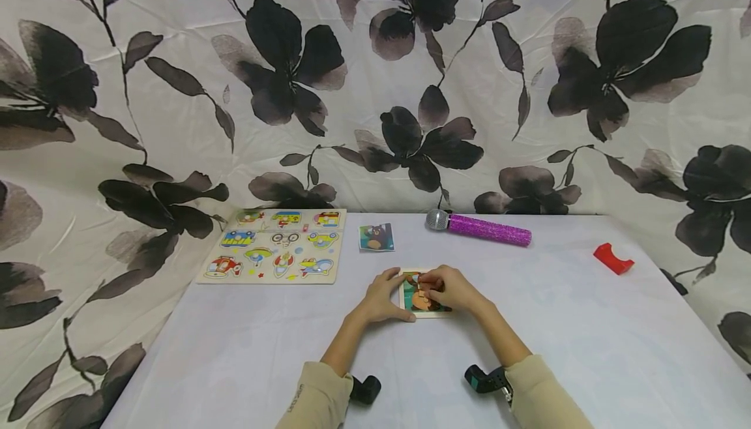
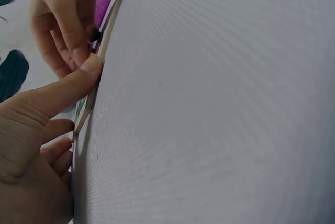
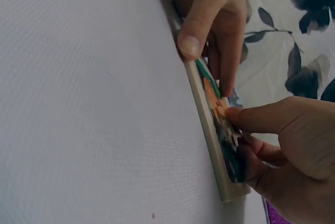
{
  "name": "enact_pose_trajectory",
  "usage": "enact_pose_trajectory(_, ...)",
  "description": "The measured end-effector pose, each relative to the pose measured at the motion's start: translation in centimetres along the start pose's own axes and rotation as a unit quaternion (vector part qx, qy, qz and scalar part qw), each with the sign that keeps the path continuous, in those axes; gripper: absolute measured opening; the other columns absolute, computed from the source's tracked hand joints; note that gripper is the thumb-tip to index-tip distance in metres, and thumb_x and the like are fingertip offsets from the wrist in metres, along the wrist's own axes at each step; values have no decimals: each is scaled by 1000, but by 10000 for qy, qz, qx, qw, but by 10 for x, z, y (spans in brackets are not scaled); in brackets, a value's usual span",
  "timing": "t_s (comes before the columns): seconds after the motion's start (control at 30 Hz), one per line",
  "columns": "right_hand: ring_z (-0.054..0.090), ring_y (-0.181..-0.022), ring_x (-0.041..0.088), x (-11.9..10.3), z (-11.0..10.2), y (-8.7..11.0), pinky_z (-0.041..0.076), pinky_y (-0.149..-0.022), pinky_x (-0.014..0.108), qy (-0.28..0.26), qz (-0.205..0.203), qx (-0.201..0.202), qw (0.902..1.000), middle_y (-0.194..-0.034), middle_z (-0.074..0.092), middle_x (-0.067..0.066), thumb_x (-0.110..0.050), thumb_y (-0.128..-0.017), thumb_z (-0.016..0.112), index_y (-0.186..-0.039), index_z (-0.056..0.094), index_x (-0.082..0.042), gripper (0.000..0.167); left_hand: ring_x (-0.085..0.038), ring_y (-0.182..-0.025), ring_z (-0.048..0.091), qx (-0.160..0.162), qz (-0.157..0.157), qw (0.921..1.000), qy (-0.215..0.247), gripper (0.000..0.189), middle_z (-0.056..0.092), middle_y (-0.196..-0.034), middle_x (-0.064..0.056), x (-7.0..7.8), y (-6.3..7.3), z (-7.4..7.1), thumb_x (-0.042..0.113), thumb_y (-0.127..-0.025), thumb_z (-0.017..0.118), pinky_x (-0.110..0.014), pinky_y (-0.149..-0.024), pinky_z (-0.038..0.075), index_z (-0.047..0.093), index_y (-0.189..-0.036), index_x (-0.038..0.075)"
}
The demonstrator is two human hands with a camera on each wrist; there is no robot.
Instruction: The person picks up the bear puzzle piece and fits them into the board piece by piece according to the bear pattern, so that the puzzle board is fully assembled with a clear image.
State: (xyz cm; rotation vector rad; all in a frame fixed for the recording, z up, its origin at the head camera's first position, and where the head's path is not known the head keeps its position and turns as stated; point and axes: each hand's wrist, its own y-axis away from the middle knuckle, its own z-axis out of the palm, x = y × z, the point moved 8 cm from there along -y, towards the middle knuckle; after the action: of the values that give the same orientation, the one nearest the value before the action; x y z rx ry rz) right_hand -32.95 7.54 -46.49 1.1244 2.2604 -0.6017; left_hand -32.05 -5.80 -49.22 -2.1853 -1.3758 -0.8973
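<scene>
A small jigsaw puzzle with a pale wooden frame [image 1: 433, 315] lies on the table, showing a brown and orange animal on green. My left hand [image 1: 382, 298] holds its left side, thumb at the near corner and fingers at the far one. The same thumb [image 2: 90, 64] presses on the frame's edge in the left wrist view. Over the picture, my right hand [image 1: 456, 289] pinches a puzzle piece [image 3: 222, 110] between thumb and fingers, right at the surface. Those fingers cover much of the picture and most of the piece.
Beyond the puzzle lies a picture card [image 1: 377, 238] with a bear. A wooden vehicle peg board [image 1: 270, 259] is at the far left. Toward the back right are a glittery purple microphone [image 1: 487, 229] and a red curved block [image 1: 613, 259]. A floral cloth [image 1: 352, 90] hangs behind.
</scene>
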Motion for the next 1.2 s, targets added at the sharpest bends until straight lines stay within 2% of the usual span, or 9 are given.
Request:
enact_pose_trajectory(0.17,51,-80,16,-4,1,2,47,-71,28,119,-42,-61,9999,-94,59,9,-7,-82,70,-108,67,3,27,-41,-132,31,-9,-20,10000,27,91,32,-147,-20,0,0,0,32,-66,85,-57,-106,30,43,-139,-1)
enact_pose_trajectory(0.3,55,-86,20,-4,0,2,49,-80,36,157,-38,15,9999,-95,59,9,-9,-82,72,-102,70,0,23,-41,-132,31,-2,-31,10000,18,91,32,-147,-20,0,0,1,31,-65,86,-57,-105,31,43,-139,-1)
enact_pose_trajectory(0.43,57,-89,25,-3,-1,2,49,-82,41,225,-25,76,9997,-96,61,11,-9,-81,72,-98,71,-1,19,-40,-132,32,14,-33,10000,12,91,33,-147,-20,1,1,1,31,-65,86,-57,-105,31,44,-138,-1)
enact_pose_trajectory(0.63,58,-97,31,-4,0,1,48,-89,47,96,-144,36,9998,-103,62,15,-13,-77,77,-99,71,2,27,-41,-132,31,14,-40,10000,16,90,32,-147,-20,1,1,0,31,-65,86,-58,-105,30,44,-138,0)
enact_pose_trajectory(0.97,58,-90,27,1,-1,-3,50,-81,37,-177,-133,22,9998,-98,63,14,-13,-74,79,-101,71,4,33,-42,-132,30,-19,-49,10000,-11,91,31,-147,-21,-1,-1,2,32,-65,85,-60,-105,30,43,-139,0)
enact_pose_trajectory(1.2,57,-91,26,2,-4,-5,50,-80,35,-293,-3,67,9995,-100,61,15,-10,-75,78,-103,70,5,33,-41,-132,31,1,-32,10000,0,91,31,-148,-20,0,0,0,32,-65,86,-60,-104,31,43,-140,1)
